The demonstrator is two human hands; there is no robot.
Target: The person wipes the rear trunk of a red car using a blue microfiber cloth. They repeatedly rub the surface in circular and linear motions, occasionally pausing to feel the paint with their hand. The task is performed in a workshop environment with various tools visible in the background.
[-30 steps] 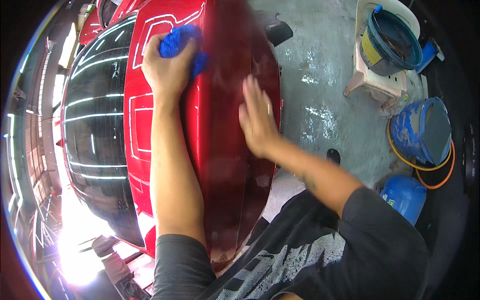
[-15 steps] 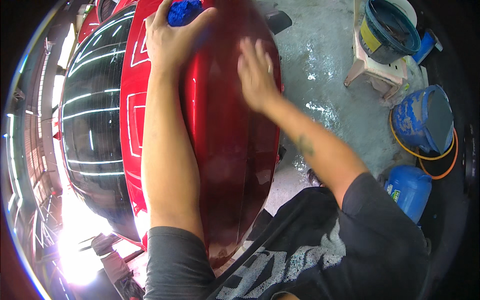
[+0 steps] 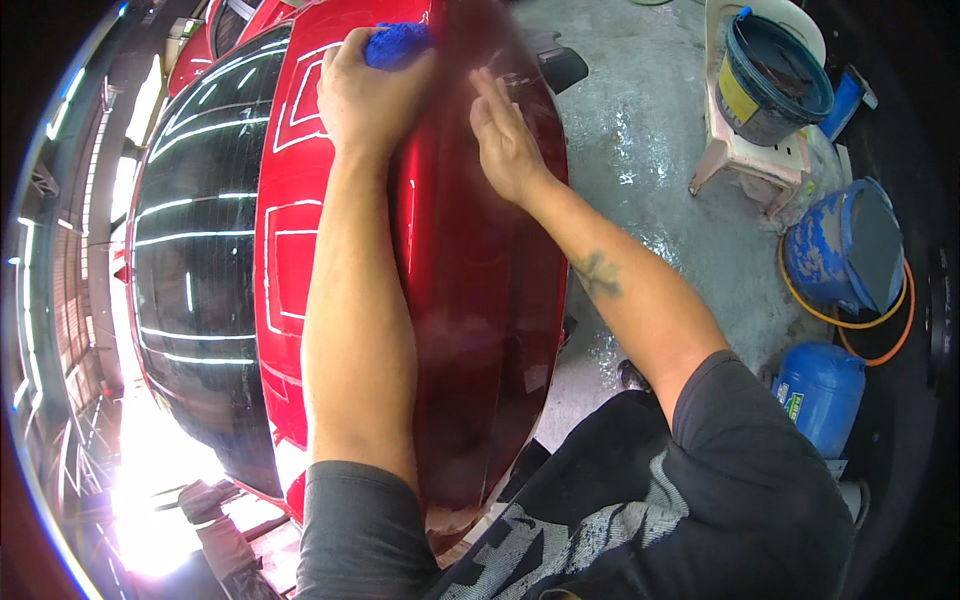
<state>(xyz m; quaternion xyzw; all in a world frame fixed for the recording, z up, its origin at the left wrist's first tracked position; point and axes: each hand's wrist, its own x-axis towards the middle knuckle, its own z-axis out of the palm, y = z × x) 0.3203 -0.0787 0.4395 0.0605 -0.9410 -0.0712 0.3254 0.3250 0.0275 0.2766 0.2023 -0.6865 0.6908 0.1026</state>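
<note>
My left hand is closed around a bunched blue cloth, which rests against the glossy red car near the ridge of its rear lid. To the right of it, my right hand holds nothing. Its fingers are stretched out and lie close together, tilted over the darker red rear panel. Whether that hand touches the paint I cannot tell. The car's dark rear window, streaked with light reflections, lies left of my left forearm.
Right of the car is a wet grey floor. A dark bucket stands on a white plastic chair. Beyond it are a scuffed blue bucket, an orange hose and a blue tank.
The view has shifted, and the car sits slightly further right in it. My left hand and the cloth appear lower and further right. My right hand has turned and is nearer the left hand.
</note>
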